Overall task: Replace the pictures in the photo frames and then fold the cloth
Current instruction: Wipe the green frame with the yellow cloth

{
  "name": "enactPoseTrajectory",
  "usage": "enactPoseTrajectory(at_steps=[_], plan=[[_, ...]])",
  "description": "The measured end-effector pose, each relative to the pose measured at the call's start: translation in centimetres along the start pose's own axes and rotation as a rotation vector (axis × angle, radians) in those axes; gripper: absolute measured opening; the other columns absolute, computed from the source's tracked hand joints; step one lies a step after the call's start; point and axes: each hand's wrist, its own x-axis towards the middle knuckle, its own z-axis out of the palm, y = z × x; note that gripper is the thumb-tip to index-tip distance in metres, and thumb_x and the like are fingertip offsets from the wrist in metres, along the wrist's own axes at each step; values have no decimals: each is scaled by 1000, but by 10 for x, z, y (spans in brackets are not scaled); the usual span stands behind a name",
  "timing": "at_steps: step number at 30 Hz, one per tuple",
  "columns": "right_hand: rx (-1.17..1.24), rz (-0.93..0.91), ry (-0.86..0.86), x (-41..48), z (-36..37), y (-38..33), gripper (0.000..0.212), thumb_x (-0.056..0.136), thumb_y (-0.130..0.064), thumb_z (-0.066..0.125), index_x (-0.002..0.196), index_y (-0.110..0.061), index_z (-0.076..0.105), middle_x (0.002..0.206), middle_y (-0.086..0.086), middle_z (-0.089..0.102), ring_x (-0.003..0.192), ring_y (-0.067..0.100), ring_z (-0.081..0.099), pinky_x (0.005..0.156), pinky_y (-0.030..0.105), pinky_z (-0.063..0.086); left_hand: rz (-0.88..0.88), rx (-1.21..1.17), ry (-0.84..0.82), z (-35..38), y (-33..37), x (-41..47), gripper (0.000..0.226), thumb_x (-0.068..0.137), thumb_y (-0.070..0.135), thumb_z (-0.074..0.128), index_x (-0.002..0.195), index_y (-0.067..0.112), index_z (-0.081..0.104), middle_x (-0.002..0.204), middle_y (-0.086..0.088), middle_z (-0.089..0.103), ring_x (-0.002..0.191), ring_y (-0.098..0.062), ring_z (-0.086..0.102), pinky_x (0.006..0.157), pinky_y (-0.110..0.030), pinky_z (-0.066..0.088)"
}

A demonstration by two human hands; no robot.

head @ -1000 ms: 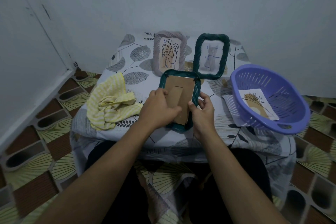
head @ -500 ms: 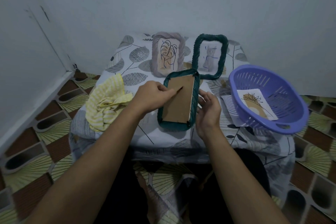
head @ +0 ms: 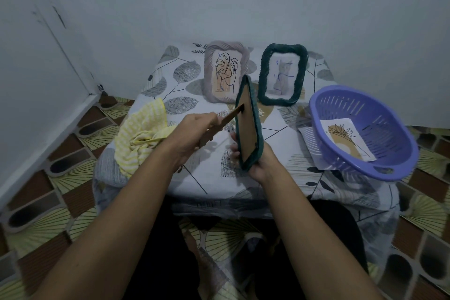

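around: yellow cloth [head: 141,134] at counter [head: 211,178] left edge; grey frame [head: 225,73] and green frame [head: 282,75] standing at far edge; purple basket [head: 389,129] with a picture [head: 348,139] at right edge | held frame [head: 247,126] mid-counter, lower end clasped in right grip [head: 260,164]; left grip [head: 191,133] curled round its brown stand [head: 227,119] | frame on end, long axis near vertical, back facing left

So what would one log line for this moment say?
left hand: grips stand leg | right hand: holds green frame upright, back toward camera | cloth: crumpled, unfolded | basket: picture inside

Both arms reach forward, left hand [head: 194,129] and right hand [head: 259,165] each gripping with curled fingers [head: 208,120].
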Motion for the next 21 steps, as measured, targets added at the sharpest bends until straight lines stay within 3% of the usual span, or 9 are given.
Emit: enactPoseTrajectory(at_steps=[3,8,11,13,16,19,21], plan=[[-33,-72,29,2,3,-3,26,105,-16,38,124,-8,54,95,6,59,59,11,50,42,20,44,40,-11,2,-10,-10,2,26,94,11,50,105,4,73,86,-7,65,68,-14,55,52,-19,43],[-147,-188,26,-3,10,-9,25,107,-11,39,126,-13,54,97,5,64,77,15,60,50,22,52,122,-19,50,-26,-28,4,19,94,6,60,83,16,72,72,-5,67,68,-19,60,58,-28,49],[-137,-277,25,2,15,-13,29,105,-7,42,132,-12,52,100,7,71,80,17,69,62,31,59,214,28,147,-34,-39,7,21,89,3,67,72,14,63,65,1,59,60,-9,53,57,-19,44],[-168,-338,27,5,18,-15,29,104,-5,43,131,-15,51,101,8,71,81,19,69,64,33,61,247,108,201,-38,-45,11,29,88,4,69,64,14,57,56,6,51,53,-7,44,53,-20,38],[-257,-435,31,8,23,-16,24,105,-7,44,124,-20,50,100,4,65,87,15,64,68,29,60,180,163,236,-43,-54,18,29,88,0,66,60,4,60,51,0,56,42,-9,46,50,-22,40],[-293,-514,26,15,27,-15,24,105,-7,44,121,-24,50,100,5,63,92,17,62,82,38,57,106,135,200,-48,-60,24,28,91,17,68,71,-3,72,68,-18,71,59,-34,67,62,-43,58],[-329,-571,25,20,30,-13,26,105,-7,45,118,-28,51,100,6,63,90,15,63,85,39,55,68,66,211,-47,-58,28,37,94,21,65,72,-9,68,71,-21,71,65,-33,65,70,-49,56]])
